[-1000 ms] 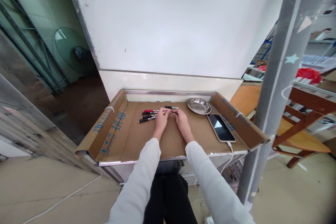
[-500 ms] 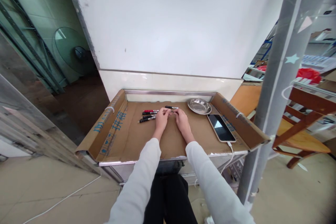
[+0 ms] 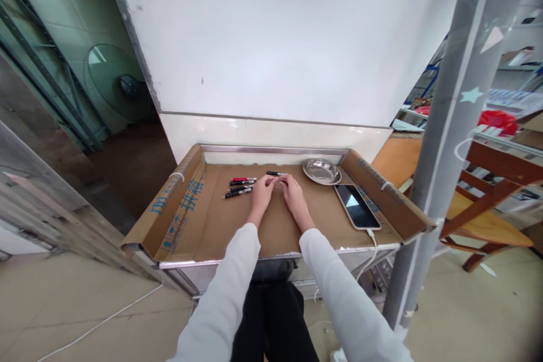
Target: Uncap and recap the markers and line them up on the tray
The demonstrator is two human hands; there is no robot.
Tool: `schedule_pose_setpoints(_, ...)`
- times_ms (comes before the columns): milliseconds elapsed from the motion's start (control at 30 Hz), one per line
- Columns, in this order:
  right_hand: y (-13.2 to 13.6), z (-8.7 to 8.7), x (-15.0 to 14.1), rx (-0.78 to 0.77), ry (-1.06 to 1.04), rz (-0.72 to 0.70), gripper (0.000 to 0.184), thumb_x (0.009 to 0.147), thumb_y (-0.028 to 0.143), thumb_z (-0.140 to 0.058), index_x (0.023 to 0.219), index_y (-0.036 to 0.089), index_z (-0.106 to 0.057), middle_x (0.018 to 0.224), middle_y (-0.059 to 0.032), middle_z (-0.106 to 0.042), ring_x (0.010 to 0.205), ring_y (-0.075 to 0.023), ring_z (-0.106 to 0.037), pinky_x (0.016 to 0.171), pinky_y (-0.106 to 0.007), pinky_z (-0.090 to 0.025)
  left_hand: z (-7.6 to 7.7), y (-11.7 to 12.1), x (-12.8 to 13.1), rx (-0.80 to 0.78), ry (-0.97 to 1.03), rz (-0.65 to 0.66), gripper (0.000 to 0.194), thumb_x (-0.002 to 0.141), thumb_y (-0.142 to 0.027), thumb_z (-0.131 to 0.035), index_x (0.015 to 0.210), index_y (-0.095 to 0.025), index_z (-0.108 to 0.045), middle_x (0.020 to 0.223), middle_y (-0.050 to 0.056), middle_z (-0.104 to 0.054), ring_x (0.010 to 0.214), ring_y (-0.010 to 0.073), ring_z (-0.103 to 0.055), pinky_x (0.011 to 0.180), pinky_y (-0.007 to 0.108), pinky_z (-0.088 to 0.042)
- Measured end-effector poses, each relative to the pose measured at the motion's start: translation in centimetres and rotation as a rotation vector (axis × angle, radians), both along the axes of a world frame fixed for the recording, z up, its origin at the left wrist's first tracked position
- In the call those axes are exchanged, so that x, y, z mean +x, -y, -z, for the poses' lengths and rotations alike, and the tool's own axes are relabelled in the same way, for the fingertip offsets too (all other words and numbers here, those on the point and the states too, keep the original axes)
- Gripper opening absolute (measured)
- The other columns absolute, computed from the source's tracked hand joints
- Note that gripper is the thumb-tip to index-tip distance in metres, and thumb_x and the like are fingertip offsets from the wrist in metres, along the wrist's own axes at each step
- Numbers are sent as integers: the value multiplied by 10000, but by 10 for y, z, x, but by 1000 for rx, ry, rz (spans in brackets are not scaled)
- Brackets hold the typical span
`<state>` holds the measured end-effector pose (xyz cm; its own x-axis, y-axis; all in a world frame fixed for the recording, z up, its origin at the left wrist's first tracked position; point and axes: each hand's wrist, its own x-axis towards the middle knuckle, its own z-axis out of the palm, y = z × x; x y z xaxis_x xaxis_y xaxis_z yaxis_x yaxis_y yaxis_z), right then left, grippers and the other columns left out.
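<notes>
Over the middle of the cardboard, my left hand and my right hand meet with fingertips pinched together. Whatever they hold between them is small and mostly hidden by the fingers; I cannot make out its kind. Just beyond my fingertips lies a black pen, partly covered by my right hand. To the left of my left hand, several pens lie side by side: a red pen at the back and a black pen at the front, with other dark ones between.
Cardboard lines the table, folded up at both sides. A shiny metal dish stands at the back right. In front of it rests a phone with a white cable. A grey pole rises beyond the table's right side.
My right hand has shifted slightly left, so the two hands' fingertips are closer together. The thin thing seen between them is now more hidden. The pens, dish and phone have not moved.
</notes>
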<state>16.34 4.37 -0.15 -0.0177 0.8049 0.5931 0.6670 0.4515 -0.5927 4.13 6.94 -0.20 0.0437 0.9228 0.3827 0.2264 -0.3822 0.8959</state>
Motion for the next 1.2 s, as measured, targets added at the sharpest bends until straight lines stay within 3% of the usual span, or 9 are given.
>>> schedule_pose_setpoints(133, -1, 1, 1, 2, 27, 10, 227, 889, 213, -391, 1013, 182, -579, 1036, -98, -622, 980, -187, -566, 895, -329, -432, 0, -1, 0, 33, -38, 4, 224, 827, -345, -529, 874, -201, -694, 873, 57, -708, 823, 201, -637, 815, 325, -472)
schedule_pose_setpoints(233, -1, 1, 2, 1, 58, 49, 236, 888, 206, -390, 1007, 182, -592, 1018, -95, -621, 971, -190, -565, 889, -330, -434, 2, -1, 2, 103, -174, -38, 249, 845, -247, -472, 964, -192, -684, 1054, 85, -674, 1016, 228, -593, 949, 376, -414)
schedule_pose_setpoints(333, 0, 1, 2, 2, 117, 100, 259, 888, 189, -371, 1009, 184, -600, 1000, -96, -618, 962, -196, -559, 869, -334, -438, 5, -1, 7, 164, -348, -102, 443, 806, -79, -387, 1208, -157, -555, 1326, 112, -502, 1279, 240, -394, 1065, 421, -292)
schedule_pose_setpoints(433, 2, -1, 1, 14, 174, 173, 287, 878, 152, -353, 1024, 176, -599, 982, -100, -611, 932, -197, -553, 846, -328, -439, 7, -2, 14, 159, -482, -75, 565, 790, -29, -328, 1336, -152, -408, 1431, 120, -363, 1355, 228, -271, 1083, 441, -247)
schedule_pose_setpoints(600, 4, -3, 1, -19, 225, 216, 314, 860, 108, -343, 1026, 164, -604, 1005, -114, -600, 891, -193, -551, 811, -311, -438, 6, -2, 20, 149, -603, -19, 501, 822, -78, -346, 1309, -169, -428, 1409, 124, -397, 1338, 247, -300, 1077, 441, -238)
schedule_pose_setpoints(733, 6, -3, 1, 6, 213, 214, 295, 872, 142, -362, 1024, 182, -612, 989, -99, -608, 884, -188, -550, 812, -301, -428, 3, 6, 20, 214, -656, -129, 399, 852, -155, -388, 1242, -157, -477, 1279, 164, -503, 1217, 285, -407, 1009, 447, -296)
schedule_pose_setpoints(833, 8, -1, 2, 26, 162, 226, 280, 883, 176, -372, 1007, 193, -622, 969, -85, -621, 892, -189, -551, 822, -302, -423, 2, 16, 18, 234, -708, -221, 255, 864, -218, -420, 1061, -154, -569, 1125, 177, -549, 1086, 298, -457, 943, 460, -324)
schedule_pose_setpoints(933, 12, 0, 5, 38, 84, 252, 280, 890, 211, -373, 1000, 195, -630, 970, -82, -630, 896, -193, -559, 824, -311, -424, -1, 26, 11, 259, -749, -212, 167, 872, -232, -436, 930, -176, -582, 1035, 145, -576, 1011, 275, -479, 911, 427, -330)
schedule_pose_setpoints(1200, 20, 3, 8, -38, -21, 187, 261, 876, 226, -407, 946, 187, -655, 945, -82, -653, 877, -191, -582, 830, -318, -435, -9, 40, -5, 252, -713, -222, 120, 877, -198, -458, 944, -195, -557, 924, 84, -639, 899, 231, -558, 817, 346, -350)
